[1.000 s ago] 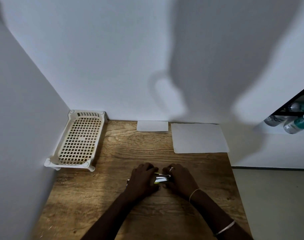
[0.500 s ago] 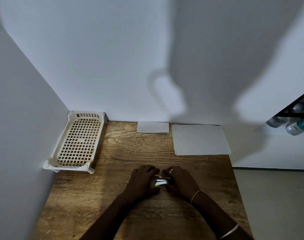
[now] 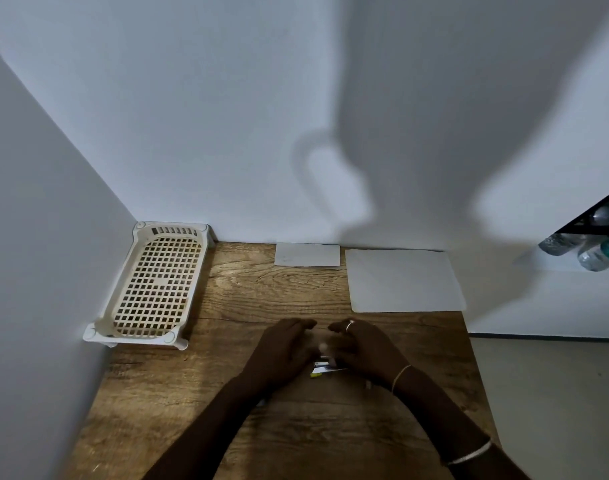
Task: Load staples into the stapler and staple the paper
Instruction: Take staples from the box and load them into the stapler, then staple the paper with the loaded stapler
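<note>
Both hands work at the near middle of the wooden table. The left hand and the right hand face each other with fingers curled inward. Between their palms, close to the thumbs, lies a small yellow-and-silver object, judged to be the stapler. It is mostly hidden, and the area above it is blurred. Whether either hand grips it or only rests against it cannot be told.

The object is kept low on the table between both hands. This probably steadies it, since loading staples needs one hand to brace the body while the other works the magazine.

The large paper sheet lies beyond the right hand, apart from it, flat against the wall. The small paper sheet lies beyond the gap between the hands. Both are likely parked out of the way until stapling. A cream lattice basket stands beyond and to the left of the left hand, and water bottles lie far to the right.

Compared with half a second ago:
- The fingertips, then closed together over the object, now stand apart.
- The object now shows nearer the wrists.
- The sheets and basket are unmoved.
</note>
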